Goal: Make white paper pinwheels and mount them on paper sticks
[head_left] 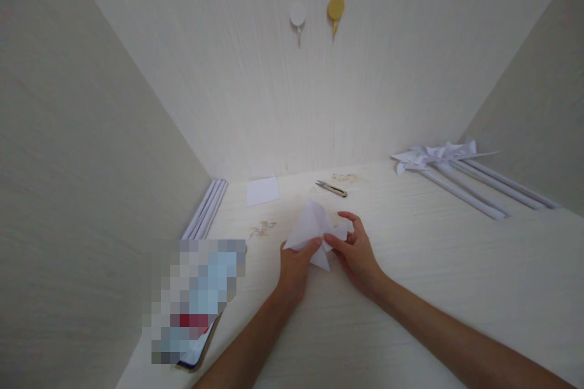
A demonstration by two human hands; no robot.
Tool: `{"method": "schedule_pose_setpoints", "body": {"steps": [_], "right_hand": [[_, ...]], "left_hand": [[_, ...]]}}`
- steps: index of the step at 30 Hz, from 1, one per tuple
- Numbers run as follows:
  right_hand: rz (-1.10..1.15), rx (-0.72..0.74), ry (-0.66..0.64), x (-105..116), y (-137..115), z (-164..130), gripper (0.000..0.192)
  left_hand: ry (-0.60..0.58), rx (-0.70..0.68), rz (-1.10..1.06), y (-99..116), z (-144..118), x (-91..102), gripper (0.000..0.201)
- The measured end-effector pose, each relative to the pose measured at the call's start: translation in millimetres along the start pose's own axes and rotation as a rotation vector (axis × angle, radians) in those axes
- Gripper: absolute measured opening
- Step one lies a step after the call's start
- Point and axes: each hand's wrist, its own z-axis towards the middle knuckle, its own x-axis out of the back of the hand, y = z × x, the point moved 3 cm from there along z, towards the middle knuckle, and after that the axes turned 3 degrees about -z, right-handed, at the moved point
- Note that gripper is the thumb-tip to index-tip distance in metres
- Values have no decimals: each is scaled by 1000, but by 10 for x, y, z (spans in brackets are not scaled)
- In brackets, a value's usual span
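Hands: your left hand (295,268) and right hand (354,252) both pinch the folded white paper (314,228); snips (331,188) lie beyond.

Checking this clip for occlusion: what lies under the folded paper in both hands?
Under the folded paper only bare desk shows around its edges. The patch directly beneath is covered by paper, left hand and right hand.

No text, label, brand, number or sign can be read anywhere in the view. The phone (194,349) at the desk's (410,292) near left edge has its screen blurred out, so nothing on it is legible. The folded white paper (312,228) held over the desk and the small white sheet (262,191) by the back edge are blank on the sides that show.
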Motion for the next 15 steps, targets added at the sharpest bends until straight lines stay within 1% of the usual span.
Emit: {"method": "schedule_pose_setpoints", "body": {"steps": [4, 6, 8, 9, 11, 13, 15], "right_hand": [[23, 19, -1, 57, -16, 63, 65], [28, -5, -31, 89, -40, 100, 67], [0, -42, -117, 109, -74, 128, 67], [-25, -57, -175, 115, -94, 136, 67], [-79, -80, -288, 124, -128, 140, 68], [-122, -98, -382, 130, -148, 135, 70], [-141, -106, -446, 137, -154, 130, 70]], "left_hand": [[-68, 50, -71, 54, -5, -10, 21], [-96, 95, -136, 104, -9, -3, 19], [-161, 165, -168, 147, -14, -3, 17], [-213, 206, -164, 163, -18, -10, 17], [-300, 271, -118, 177, -26, -23, 18], [-318, 279, -22, 176, -28, -24, 19], [-306, 253, 83, 165, -25, -22, 21]]}}
